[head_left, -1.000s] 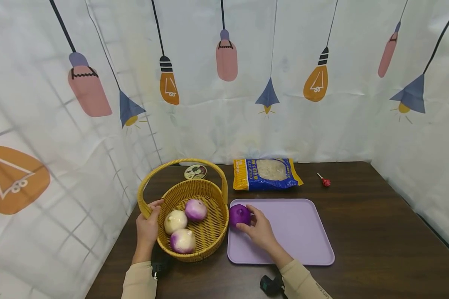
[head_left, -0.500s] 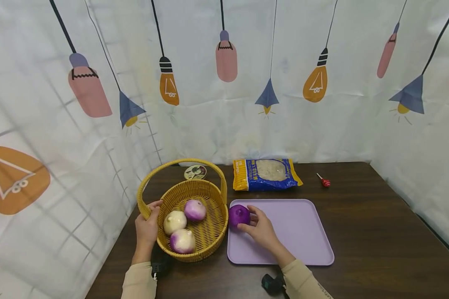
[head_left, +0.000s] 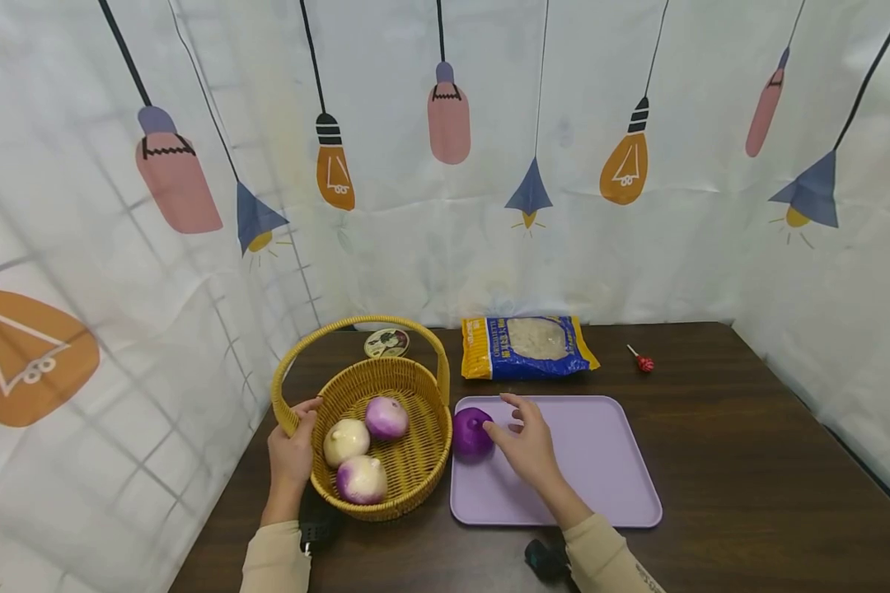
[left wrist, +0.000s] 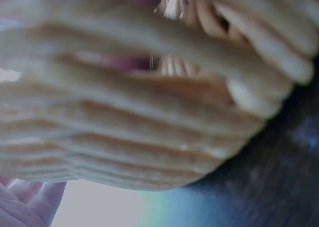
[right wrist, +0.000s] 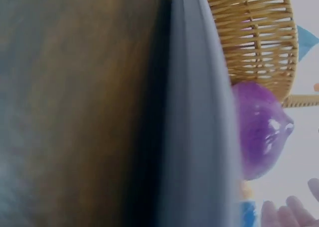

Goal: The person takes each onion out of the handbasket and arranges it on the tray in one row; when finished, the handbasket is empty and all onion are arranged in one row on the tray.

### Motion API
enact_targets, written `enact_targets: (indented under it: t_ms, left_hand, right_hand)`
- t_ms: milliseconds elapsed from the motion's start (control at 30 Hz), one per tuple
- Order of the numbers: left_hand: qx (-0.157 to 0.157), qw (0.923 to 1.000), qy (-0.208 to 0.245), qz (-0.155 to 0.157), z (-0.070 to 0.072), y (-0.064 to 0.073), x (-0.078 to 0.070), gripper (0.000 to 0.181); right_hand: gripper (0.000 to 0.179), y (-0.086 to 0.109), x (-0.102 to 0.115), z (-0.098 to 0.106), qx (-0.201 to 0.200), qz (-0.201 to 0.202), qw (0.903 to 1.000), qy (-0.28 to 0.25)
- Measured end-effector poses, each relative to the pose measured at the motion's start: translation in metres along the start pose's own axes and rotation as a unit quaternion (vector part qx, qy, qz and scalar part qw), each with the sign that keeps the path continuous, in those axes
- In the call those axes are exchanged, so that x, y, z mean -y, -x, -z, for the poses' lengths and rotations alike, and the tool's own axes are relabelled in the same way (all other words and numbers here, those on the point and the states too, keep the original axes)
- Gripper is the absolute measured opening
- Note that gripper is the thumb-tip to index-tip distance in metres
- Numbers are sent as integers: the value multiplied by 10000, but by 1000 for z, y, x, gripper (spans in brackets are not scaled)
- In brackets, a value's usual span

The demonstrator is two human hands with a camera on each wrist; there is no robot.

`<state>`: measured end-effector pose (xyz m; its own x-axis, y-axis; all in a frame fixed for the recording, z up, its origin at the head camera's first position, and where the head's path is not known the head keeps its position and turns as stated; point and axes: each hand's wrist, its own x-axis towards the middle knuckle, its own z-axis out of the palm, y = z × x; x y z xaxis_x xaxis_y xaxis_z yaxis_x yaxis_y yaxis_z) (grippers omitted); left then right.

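Note:
A yellow wicker basket (head_left: 415, 482) with a tall arched handle holds three onions: a purple-and-white one (head_left: 387, 417), a white one (head_left: 347, 441) and a white one with a purple base (head_left: 362, 479). My left hand (head_left: 291, 453) grips its left side where the handle meets the rim. On the left edge of the lilac tray (head_left: 586, 461) rests a deep purple onion (head_left: 471, 435). Just right of this onion is my right hand (head_left: 526, 445), thumb and fingers spread apart. The right wrist view shows the fingertips (right wrist: 294, 212) separated from the purple onion by a gap.
Behind the tray lies a blue-and-yellow bag of pasta (head_left: 530, 347). A round patterned tin or disc (head_left: 387, 343) sits behind the basket, and a red lollipop (head_left: 644, 362) lies farther right. A printed curtain (head_left: 445, 231) borders the dark wooden table (head_left: 756, 461).
My right hand has let go of the purple onion and drawn a little to the right, its fingers spreading. The onion stays on the tray. The left hand keeps its grip on the basket.

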<state>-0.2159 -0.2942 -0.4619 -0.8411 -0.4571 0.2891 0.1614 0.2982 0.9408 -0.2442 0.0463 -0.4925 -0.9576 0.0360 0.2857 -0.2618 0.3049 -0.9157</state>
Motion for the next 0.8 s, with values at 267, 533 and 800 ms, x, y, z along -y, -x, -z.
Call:
enact_targets:
  t_ms: [267, 533, 800]
  left_hand:
    - [26, 9999, 96, 107, -1, -12, 21, 27]
    - [98, 9999, -20, 60, 1, 0, 3, 30]
    - [141, 9998, 56, 128, 1, 0, 2, 30]
  right_hand:
    - [46, 2, 38, -10, 285, 737, 9960, -421]
    - [44, 15, 53, -44, 1306, 1274, 9794, -860]
    - [42, 20, 58, -72, 1851, 1588, 9695, -247]
